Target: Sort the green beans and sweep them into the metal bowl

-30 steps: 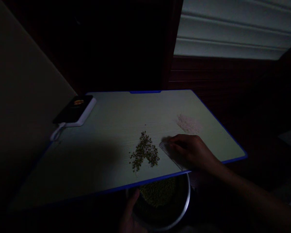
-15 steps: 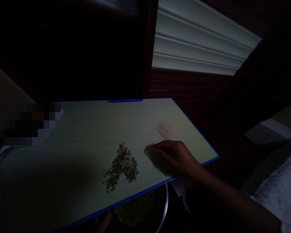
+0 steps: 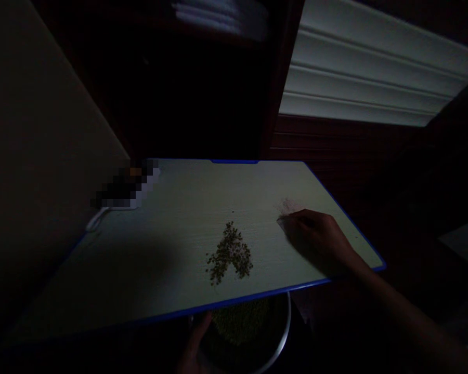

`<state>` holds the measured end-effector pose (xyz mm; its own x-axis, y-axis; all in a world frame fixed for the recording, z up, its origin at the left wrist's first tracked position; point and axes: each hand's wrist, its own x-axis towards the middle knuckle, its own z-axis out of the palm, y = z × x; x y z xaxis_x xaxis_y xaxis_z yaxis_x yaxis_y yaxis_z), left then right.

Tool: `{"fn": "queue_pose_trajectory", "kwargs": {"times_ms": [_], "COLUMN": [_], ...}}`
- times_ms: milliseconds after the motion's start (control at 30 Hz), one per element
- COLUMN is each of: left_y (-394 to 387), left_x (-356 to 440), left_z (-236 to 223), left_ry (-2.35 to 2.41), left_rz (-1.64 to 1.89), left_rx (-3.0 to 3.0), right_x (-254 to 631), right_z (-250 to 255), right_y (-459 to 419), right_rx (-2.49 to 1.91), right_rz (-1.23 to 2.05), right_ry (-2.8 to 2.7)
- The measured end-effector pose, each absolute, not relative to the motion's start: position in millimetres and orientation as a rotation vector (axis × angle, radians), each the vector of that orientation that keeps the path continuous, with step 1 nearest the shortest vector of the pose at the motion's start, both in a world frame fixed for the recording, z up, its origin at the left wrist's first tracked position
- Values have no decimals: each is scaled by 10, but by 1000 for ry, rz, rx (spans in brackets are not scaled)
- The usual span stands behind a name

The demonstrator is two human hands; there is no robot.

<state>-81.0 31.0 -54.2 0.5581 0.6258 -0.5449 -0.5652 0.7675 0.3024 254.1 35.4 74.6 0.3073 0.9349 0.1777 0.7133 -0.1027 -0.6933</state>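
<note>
At the far left of the table (image 3: 171,192), a blurred-out device (image 3: 140,195) is set, with a white cord (image 3: 96,220) trailed from its near side. At the near edge, the left hand (image 3: 195,343) is placed at the left rim of the bowl (image 3: 286,335), thumb raised along it; its fingers are lost in the dark, so how firmly the bowl is gripped cannot be told. In the bowl, partly covered by the table's edge, a broad layer of green beans (image 3: 239,324) can be seen. Farther in on the table, a loose pile (image 3: 234,254) of similar beans is spread, with pale bits mixed through its middle. To the right, a thin clear card (image 3: 281,221) appears to be pinched in the curled fingers of the right hand (image 3: 322,231), by which the pale grains (image 3: 287,204) are partly hidden. The work is judged to be partway along: the pale grains have been kept apart from the bean pile, while that pile is left on the table, outside the bowl, its pale bits not yet parted from it.
</note>
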Motion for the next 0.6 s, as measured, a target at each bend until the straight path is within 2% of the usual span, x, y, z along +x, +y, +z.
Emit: {"fn": "queue_pose_trajectory", "kwargs": {"times_ms": [133,367,600], "left_y": [311,320,251], "left_x": [-803,-871,-1007], "left_z": [-564,-572,-530], "left_ry": [820,691,900], "left_rz": [756,672,720], "left_rx": [167,104,202], "right_x": [2551,2071,1926], "right_z": [784,820,819], "right_y": [380,847,958], "right_rx": [-1866,-1709,-1704], "right_rz": [354,441,448], "right_ry": [-1492,-1733,-1769]}}
